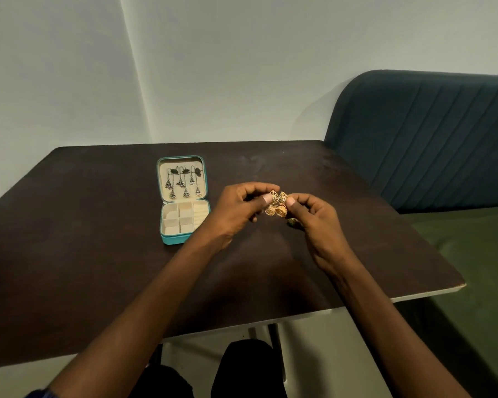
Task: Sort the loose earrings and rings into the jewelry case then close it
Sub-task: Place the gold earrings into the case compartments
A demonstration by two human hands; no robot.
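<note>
Both hands are up over the middle of the worktop [98, 268], and each grip is pinched on gold: the left hand [236, 211] nips the leaf-shaped top of one gold jhumka earring [270, 205] between thumb and forefinger, and the right hand [314, 216] nips its twin, the second gold earring [282, 206], the same way. The two bells hang side by side, touching or as near as makes no difference, held clear of the wood.

Just under the right hand, at about five o'clock from the gold pair, a small dark greenish piece [292, 223] peeks out on the worktop. Ring or earring? Too hidden to call.

Out at nine o'clock from the hands lies the teal jewelry case [173, 239], wide open. Its near half is a grid of cream compartments, and they look bare. Its far half, the lid panel at twelve o'clock of the tray, already carries a row of dark silver drop earrings [181, 182] hung in place.

So by the look of it: silver set stowed, gold pair in hand and yet to go in, at least one loose piece waiting, and the case not yet closed. Call it mid-task, with the closing step last.

Beyond, at two o'clock, sits a green padded seat [429, 133].
</note>
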